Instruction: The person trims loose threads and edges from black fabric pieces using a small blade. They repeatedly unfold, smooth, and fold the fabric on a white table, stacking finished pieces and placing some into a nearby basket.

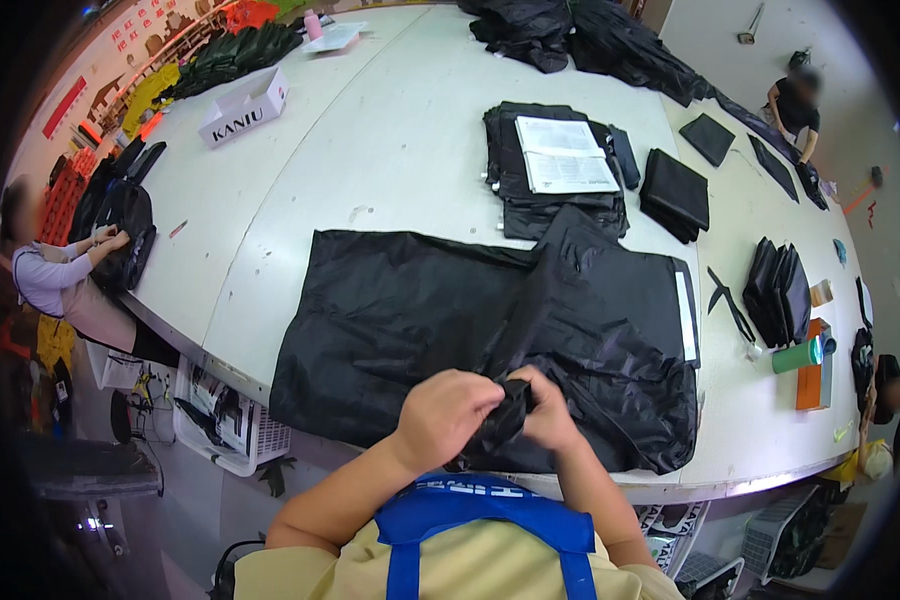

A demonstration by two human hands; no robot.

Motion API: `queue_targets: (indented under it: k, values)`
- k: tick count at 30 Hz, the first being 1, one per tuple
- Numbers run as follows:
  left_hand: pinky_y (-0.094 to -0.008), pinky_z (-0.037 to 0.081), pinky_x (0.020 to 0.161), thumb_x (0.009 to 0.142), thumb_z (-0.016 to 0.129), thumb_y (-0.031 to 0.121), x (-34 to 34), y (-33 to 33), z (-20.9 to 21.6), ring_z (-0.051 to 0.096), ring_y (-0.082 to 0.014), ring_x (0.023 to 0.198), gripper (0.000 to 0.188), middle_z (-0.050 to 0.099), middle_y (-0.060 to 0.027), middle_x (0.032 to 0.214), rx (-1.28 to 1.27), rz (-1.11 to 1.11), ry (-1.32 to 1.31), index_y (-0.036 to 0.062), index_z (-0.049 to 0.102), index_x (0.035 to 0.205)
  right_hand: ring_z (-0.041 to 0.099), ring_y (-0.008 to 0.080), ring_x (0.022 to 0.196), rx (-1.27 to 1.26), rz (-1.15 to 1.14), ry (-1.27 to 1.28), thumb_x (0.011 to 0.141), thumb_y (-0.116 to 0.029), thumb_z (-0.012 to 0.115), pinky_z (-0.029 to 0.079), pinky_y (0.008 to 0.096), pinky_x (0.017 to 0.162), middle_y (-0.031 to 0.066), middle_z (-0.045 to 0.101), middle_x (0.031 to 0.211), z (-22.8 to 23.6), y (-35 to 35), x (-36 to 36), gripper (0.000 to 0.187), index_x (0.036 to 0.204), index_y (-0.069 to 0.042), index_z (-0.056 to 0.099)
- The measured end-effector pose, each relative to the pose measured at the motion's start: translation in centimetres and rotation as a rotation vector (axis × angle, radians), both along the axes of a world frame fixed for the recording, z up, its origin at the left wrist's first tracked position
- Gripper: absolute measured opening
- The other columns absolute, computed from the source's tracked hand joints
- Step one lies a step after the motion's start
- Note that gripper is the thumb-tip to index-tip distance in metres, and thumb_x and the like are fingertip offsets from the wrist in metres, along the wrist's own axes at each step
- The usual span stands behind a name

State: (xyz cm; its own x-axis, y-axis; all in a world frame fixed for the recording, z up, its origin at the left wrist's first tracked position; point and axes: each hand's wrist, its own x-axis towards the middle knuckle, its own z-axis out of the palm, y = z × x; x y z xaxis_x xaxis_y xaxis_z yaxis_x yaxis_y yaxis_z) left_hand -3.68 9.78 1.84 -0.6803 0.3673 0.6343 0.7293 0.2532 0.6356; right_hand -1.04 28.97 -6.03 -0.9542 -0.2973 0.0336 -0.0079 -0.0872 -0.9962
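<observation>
A large piece of thin, shiny black fabric (390,310) lies spread and wrinkled over the near side of the table. Close to my body, my left hand (444,412) and my right hand (547,408) pinch a bunched part of it from either side, just above the table edge. Creases run from this gathered part toward a raised fold near the fabric's middle. Whether anything sits inside the bunch is hidden. A white strip (686,315) lies along the fabric's right edge.
Beyond the fabric stand stacked black pieces with an open booklet (567,155) on top. Folded black fabric (675,195), scissors (730,303) and a green bottle (798,355) lie rightward. A white box (244,107) stands far left. Other people work at both sides.
</observation>
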Motion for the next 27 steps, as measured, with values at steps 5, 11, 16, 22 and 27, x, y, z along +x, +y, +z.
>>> queue_targets:
  k: [5,11,16,22,27]
  values:
    - [-0.0181,0.044,0.072,0.093,0.058,0.008,0.2,-2.4,2.3,0.056,-0.0034,0.076,0.017,0.063,-0.0001,0.087,0.564,-0.113,-0.999,0.0004,0.057,0.108,0.049,0.0094,0.080,-0.255,-0.172,-0.236,0.065,0.005,0.063,0.039,0.0213,0.077,-0.0032,0.051,0.084,2.5,-0.7,-1.0,0.029,0.091,-0.006,0.053]
    - [-0.0194,0.042,0.072,0.097,0.051,0.009,0.3,-3.2,1.8,0.053,-0.0036,0.076,0.018,0.066,-0.0045,0.089,0.522,-0.131,-0.846,0.0012,0.046,0.112,0.050,0.0134,0.098,-0.338,0.103,-0.244,0.069,-0.011,0.069,0.038,0.0263,0.090,0.0035,0.053,0.101,5.7,0.1,-0.8,0.044,0.108,-0.002,0.052]
    - [-0.0211,0.044,0.072,0.096,0.051,0.007,0.7,-3.6,1.8,0.058,-0.0069,0.077,0.016,0.068,-0.0075,0.091,0.393,-0.116,-0.731,0.0008,0.046,0.110,0.055,0.0218,0.091,0.243,-0.328,0.449,0.072,-0.011,0.075,0.045,0.0316,0.082,0.0086,0.057,0.097,8.3,-2.1,-0.4,0.035,0.103,-0.002,0.061]
    - [-0.0239,0.046,0.076,0.088,0.060,0.004,0.5,-3.7,1.8,0.061,-0.0100,0.083,0.025,0.063,-0.0066,0.092,0.390,-0.182,-0.725,0.0031,0.046,0.110,0.059,0.0221,0.081,0.602,-0.332,0.681,0.063,-0.001,0.079,0.048,0.0316,0.071,0.0057,0.061,0.088,11.3,-3.4,-0.6,0.029,0.090,-0.005,0.070]
    - [-0.0260,0.047,0.083,0.080,0.066,-0.002,-0.1,-4.0,1.6,0.063,-0.0136,0.090,0.036,0.062,-0.0091,0.097,0.566,-0.359,-0.942,0.0062,0.047,0.110,0.063,0.0223,0.086,0.368,-0.254,0.376,0.067,-0.002,0.079,0.049,0.0307,0.075,0.0076,0.065,0.090,11.1,-3.0,-0.9,0.027,0.091,-0.003,0.067]
